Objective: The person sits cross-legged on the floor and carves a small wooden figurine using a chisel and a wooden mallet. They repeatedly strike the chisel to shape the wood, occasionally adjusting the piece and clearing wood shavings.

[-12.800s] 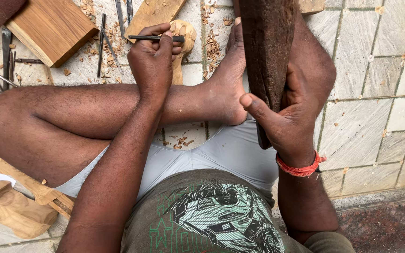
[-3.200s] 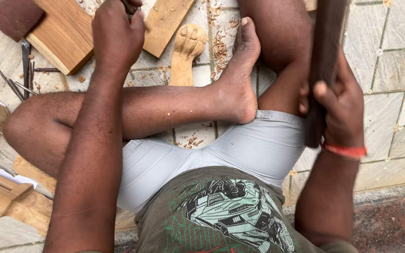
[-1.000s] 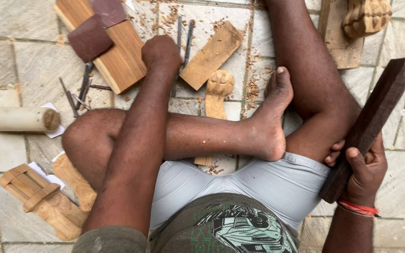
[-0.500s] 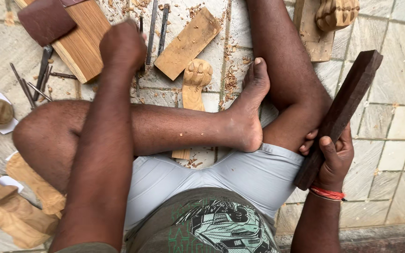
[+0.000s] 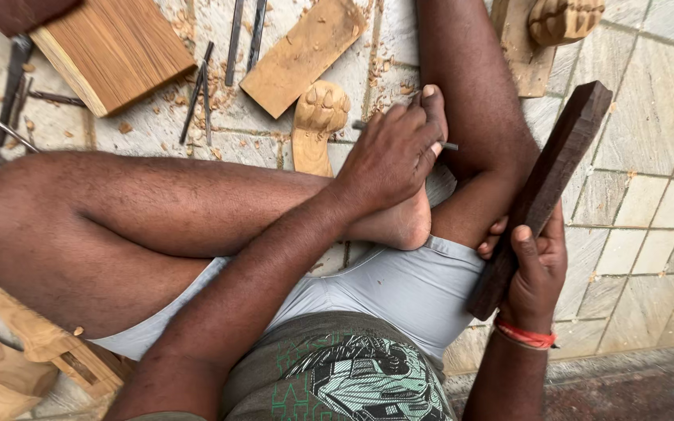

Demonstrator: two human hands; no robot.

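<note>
At the far left, several thin dark metal carving chisels (image 5: 9,109) lay scattered on the pale stone-tiled floor (image 5: 649,179). Beside them sat a thick rectangular block of light brown wood (image 5: 115,51), with wood shavings strewn around it and two more slim dark chisels (image 5: 243,39) lying just beyond. A flat tan wooden offcut (image 5: 302,54) rested near those, and directly below it lay a pale carved wooden leg ending in a lion-like paw (image 5: 317,125), partly hidden behind the person's crossed shin.

The left hand (image 5: 391,156) reached across the bent leg, its fingers curled tight around a thin dark metal chisel (image 5: 450,146), of which only the short ends showed on either side of the fist, just right of the carved paw and over the foot.

Further right, the right hand (image 5: 536,273), wearing an orange-red thread wristband (image 5: 524,337), gripped the lower part of a long dark brown wooden mallet bar (image 5: 548,187), held tilted beside the thigh. A second carved paw piece (image 5: 563,19) lay at the top right.
</note>
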